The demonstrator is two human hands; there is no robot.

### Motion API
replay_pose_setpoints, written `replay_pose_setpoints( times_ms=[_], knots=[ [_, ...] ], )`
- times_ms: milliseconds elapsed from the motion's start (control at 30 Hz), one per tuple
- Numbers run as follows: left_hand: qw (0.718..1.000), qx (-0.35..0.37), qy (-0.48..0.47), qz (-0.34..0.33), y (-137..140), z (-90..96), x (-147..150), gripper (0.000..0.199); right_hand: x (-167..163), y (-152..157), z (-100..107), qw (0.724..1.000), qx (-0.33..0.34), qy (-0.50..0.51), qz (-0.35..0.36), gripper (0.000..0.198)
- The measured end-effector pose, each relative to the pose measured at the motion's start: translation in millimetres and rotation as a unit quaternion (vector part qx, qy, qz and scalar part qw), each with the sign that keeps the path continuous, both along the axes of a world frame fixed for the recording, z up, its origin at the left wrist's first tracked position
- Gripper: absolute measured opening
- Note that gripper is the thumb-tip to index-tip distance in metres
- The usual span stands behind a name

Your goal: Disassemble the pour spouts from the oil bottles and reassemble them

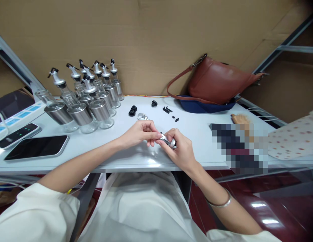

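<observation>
My right hand (180, 146) wraps round a silver pourer spout (172, 143) with a rounded cap. The thumb and fingertips of my left hand (147, 132) pinch the spout's narrow end, where a bit of black shows; its exact form is too small to tell. Just beyond my left hand lies another silver spout (142, 116), partly hidden by the fingers. Behind the hands, black rubber stoppers (132, 111) and a further black stopper (154, 104) rest on the table. To their right are black lever pieces (167, 110) and tiny black parts (175, 119).
Several glass bottles with steel sleeves (79, 114), most topped with spouts, crowd the left. A phone (37, 148), a small black device (18, 135) and a power strip (20, 116) lie further left. A brown bag (217, 80) sits on a dark blue item (204, 106) at back right.
</observation>
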State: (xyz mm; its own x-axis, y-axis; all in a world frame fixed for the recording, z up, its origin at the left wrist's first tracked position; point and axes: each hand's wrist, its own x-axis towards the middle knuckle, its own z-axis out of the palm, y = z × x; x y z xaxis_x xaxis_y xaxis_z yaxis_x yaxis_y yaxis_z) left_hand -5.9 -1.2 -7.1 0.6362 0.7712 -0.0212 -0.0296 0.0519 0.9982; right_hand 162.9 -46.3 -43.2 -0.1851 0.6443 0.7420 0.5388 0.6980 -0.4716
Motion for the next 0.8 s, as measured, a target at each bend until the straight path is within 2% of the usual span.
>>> replay_pose_setpoints(
  times_ms=[233, 467, 800],
  knots=[
    [1.000, -0.012, -0.010, -0.019, 0.4, -3.8, -1.8, 0.038, -0.6, -2.0, -0.2, 1.000, 0.011, 0.012, -0.018, 0.033],
    [1.000, -0.015, -0.007, -0.017, -2.5, -1.7, 0.1, 0.039, -1.3, -1.7, 2.6, 0.998, 0.052, -0.004, 0.018, 0.030],
    [0.999, -0.033, -0.016, -0.026, -2.9, -3.3, 0.1, 0.036, -1.2, -3.5, 0.8, 0.998, 0.035, 0.038, -0.030, 0.037]
  ],
)
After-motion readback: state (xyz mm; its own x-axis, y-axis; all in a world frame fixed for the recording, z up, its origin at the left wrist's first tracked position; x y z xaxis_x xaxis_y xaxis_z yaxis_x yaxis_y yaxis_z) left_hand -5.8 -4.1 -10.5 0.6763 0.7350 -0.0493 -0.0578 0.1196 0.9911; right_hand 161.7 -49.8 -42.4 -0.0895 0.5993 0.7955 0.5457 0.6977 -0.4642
